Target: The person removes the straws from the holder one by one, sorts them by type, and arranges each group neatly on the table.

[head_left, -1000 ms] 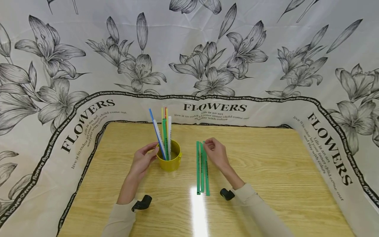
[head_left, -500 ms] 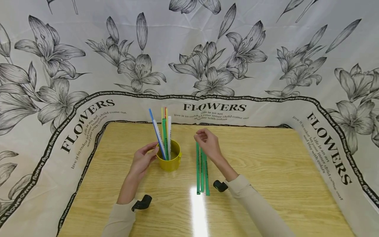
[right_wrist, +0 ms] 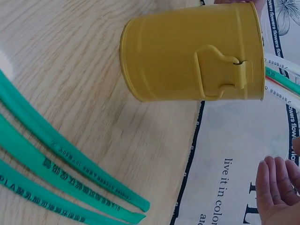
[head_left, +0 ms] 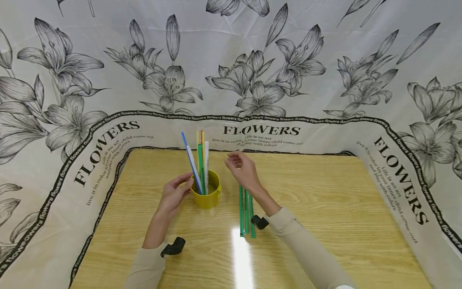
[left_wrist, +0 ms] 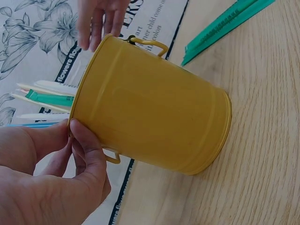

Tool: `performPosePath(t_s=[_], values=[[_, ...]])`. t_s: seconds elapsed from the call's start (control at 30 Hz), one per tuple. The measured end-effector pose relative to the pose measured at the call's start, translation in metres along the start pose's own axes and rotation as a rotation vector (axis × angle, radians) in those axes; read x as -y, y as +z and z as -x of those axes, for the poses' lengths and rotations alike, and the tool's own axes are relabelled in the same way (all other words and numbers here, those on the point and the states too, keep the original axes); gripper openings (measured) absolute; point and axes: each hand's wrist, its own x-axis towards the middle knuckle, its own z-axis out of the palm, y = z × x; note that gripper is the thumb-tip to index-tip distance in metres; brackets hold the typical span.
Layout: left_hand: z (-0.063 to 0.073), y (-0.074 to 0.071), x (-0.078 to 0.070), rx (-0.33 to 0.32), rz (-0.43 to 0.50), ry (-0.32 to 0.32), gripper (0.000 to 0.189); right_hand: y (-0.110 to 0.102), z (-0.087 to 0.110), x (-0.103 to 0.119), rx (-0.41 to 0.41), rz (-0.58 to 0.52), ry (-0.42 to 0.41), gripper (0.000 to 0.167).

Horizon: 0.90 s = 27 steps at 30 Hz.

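A yellow metal bucket (head_left: 207, 202) with small side handles stands upright on the table. Several straws lean in it: a green-wrapped straw (head_left: 200, 160), white-wrapped ones, and a blue straw (head_left: 184, 139), with yellow and red tips behind. My left hand (head_left: 175, 197) pinches the bucket's rim between thumb and fingers, on its left side. To the right of the bucket, three green-wrapped straws (head_left: 246, 212) lie side by side on the table. Above their far ends hovers my right hand (head_left: 244, 170), fingers loosely bent and holding nothing, apart from the bucket.
The wooden table (head_left: 325, 192) ends at the back against a white flower-printed cloth (head_left: 231, 80), which also rises at both sides. A glare streak (head_left: 242, 261) crosses the near part of the tabletop. Each wrist carries a black camera mount (head_left: 174, 247).
My right hand has moved left and slightly away, from the right-hand green straw past their far ends toward the bucket. The left hand, bucket and straws have stayed put.
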Motion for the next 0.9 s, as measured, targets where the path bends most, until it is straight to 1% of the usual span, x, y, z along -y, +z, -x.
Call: performPosePath(t_s=[0.13,0.3,0.4,0.53,0.77,0.9], values=[[0.0,0.0,0.0,0.002,-0.001,0.002,0.038,0.008,-0.002,0.001,-0.001,-0.035,-0.014,0.026],[0.0,0.0,0.0,-0.002,0.007,-0.001,0.039,0.019,-0.002,0.002,0.026,-0.077,-0.038,0.031],[0.0,0.0,0.0,-0.001,0.005,-0.002,0.039,0.027,-0.002,0.004,0.041,-0.097,-0.035,0.033],[0.0,-0.001,0.0,0.0,0.001,-0.004,0.039,0.036,-0.003,0.006,0.058,-0.101,-0.021,0.033],[0.0,-0.001,0.0,0.001,-0.007,-0.008,0.039,0.047,-0.005,0.006,0.066,-0.126,-0.065,0.033],[0.0,-0.001,0.0,0.0,-0.01,-0.007,0.039,0.052,-0.006,0.007,0.065,-0.125,-0.062,0.031]])
